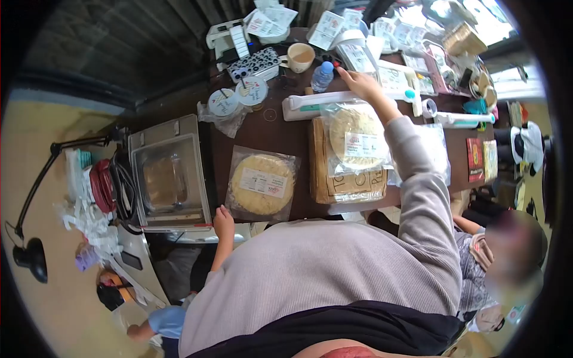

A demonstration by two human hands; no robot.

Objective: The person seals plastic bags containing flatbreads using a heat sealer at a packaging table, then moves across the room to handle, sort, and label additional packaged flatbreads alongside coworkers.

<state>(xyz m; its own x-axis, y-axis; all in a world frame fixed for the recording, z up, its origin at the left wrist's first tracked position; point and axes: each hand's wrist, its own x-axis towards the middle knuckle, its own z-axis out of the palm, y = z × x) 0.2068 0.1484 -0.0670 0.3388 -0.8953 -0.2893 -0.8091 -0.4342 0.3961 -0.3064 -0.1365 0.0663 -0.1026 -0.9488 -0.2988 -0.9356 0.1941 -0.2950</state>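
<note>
At the table's front left edge, my left hand (224, 222) rests beside the vacuum machine (204, 179) with a clear lid; its fingers are blurred together. My right hand (357, 80) reaches to the back, its fingertips at a small red item (336, 64) right of a blue-capped bottle (322, 77). One flat round food in a labelled clear bag (262, 184) lies on the dark table. Another bagged round (356, 134) sits on a cardboard box (349, 192), beneath my right forearm. Whether my right fingers grip anything is hard to tell.
A long white sealer (316, 105) crosses behind the box. Lidded cups (250, 90), a mug (300, 58) and stacks of labels (327, 28) stand at the back. Another person (477, 256) is at the right; a blue sleeve (167, 322) shows lower left.
</note>
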